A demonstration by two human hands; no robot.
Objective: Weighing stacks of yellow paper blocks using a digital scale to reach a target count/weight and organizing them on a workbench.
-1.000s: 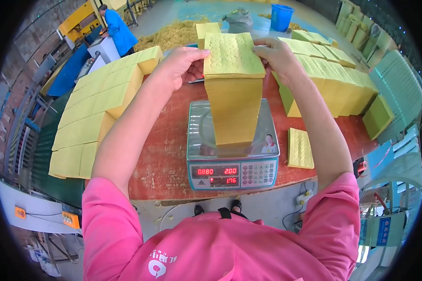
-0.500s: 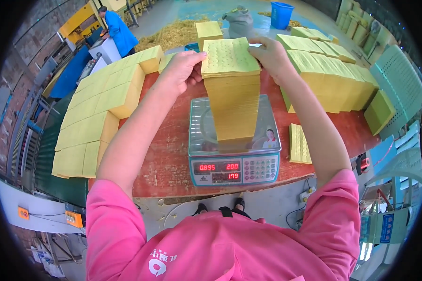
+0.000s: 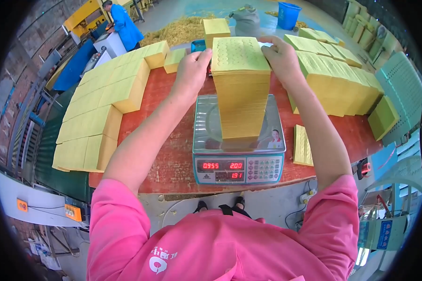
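A tall stack of yellow perforated paper (image 3: pixel 243 103) stands upright on the steel pan of a digital weighing scale (image 3: pixel 239 164). Its top sheet shows rows of small curved cuts. My left hand (image 3: pixel 192 70) is at the upper left edge, thumb against the sheets and fingers curled. At the upper right edge my right hand (image 3: pixel 281 58) is closed with its fingertips on the paper. Between them the two hands hold the top of the stack from both sides. A smaller bundle of the same paper (image 3: pixel 304 146) lies on the table beside the scale, under my right forearm.
Rows of yellow paper stacks (image 3: pixel 94 117) line the left of the red table (image 3: pixel 159 154). More paper stacks (image 3: pixel 337 89) stand on the right, next to a pale green plastic chair (image 3: pixel 401 89). A co-worker in blue (image 3: pixel 124 25) stands at a machine at the far left.
My head view has shifted slightly, moving the scene a little to the right. Both hands remain at the top of the stack. The digits on the scale's red display have changed.
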